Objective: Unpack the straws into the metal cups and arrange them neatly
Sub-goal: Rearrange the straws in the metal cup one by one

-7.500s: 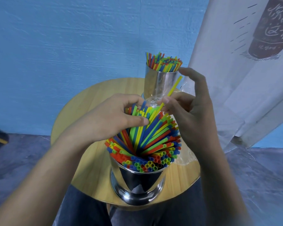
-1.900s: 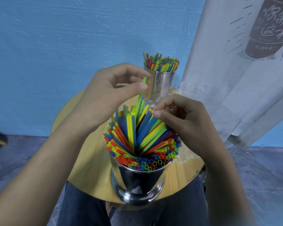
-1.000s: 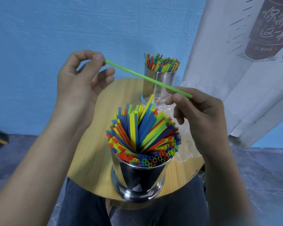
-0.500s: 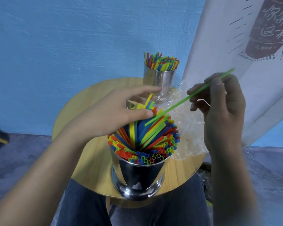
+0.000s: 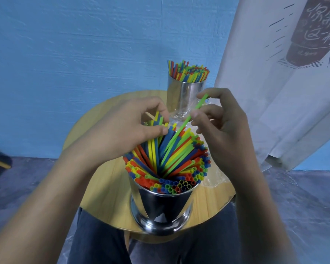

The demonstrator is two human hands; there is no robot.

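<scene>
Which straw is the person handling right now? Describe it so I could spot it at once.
Start at the round wooden table and find the near metal cup crammed with coloured straws. One green straw rises from its middle, slanting up and right into the pinch of the right hand. It reaches higher than any other straw in that cup.

The round table [image 5: 107, 187] is showing a pale yellow wood grain. The near-edge cup [image 5: 160, 204] is presenting polished silver with dark reflections. The far-edge cup [image 5: 181, 96] is presenting bright silver. The straws [image 5: 171, 161] in the near-edge cup are showing mixed red, yellow, green and blue, as are the far straws [image 5: 189, 72]. The single raised straw [image 5: 181, 131] is showing bright green. The wall [image 5: 84, 44] is showing streaked sky blue. The banner [image 5: 274, 111] is showing white with a brown cup drawing and pale script. The floor [image 5: 31, 180] is showing mottled grey-blue.
</scene>
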